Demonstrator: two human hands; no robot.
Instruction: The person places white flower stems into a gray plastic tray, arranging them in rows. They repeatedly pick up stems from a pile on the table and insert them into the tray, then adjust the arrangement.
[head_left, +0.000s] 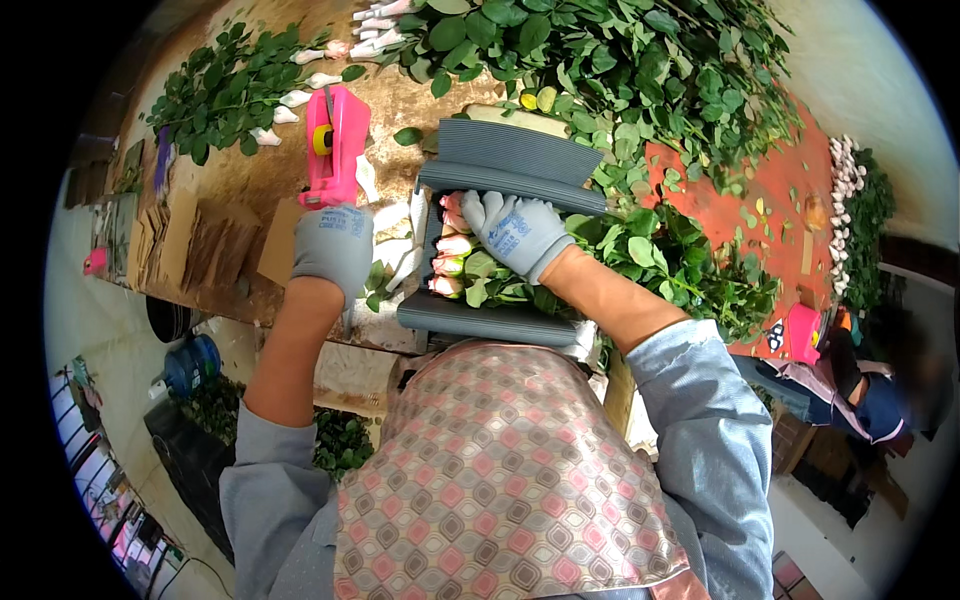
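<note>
My left hand (332, 247), in a grey work glove, is at the near end of a pink tape dispenser (339, 142) with a yellow core. A flat cardboard piece (280, 246) lies right beside this hand; its fingers are hidden, so I cannot tell whether it grips anything. My right hand (517, 231), gloved alike, bends over a bunch of pink roses (448, 266) and holds it near the heads. The bunch lies sideways in a cradle lined with grey ribbed matting (517, 142), heads to the left, leafy stems (690, 262) to the right.
White-netted rosebuds (296, 98) lie beyond the dispenser, and loose white nets (394, 232) lie between my hands. Folded cardboard (187, 240) stands at left. A large heap of leafy stems (600, 60) covers the back. A person (877, 397) is at far right, near another pink dispenser (804, 334).
</note>
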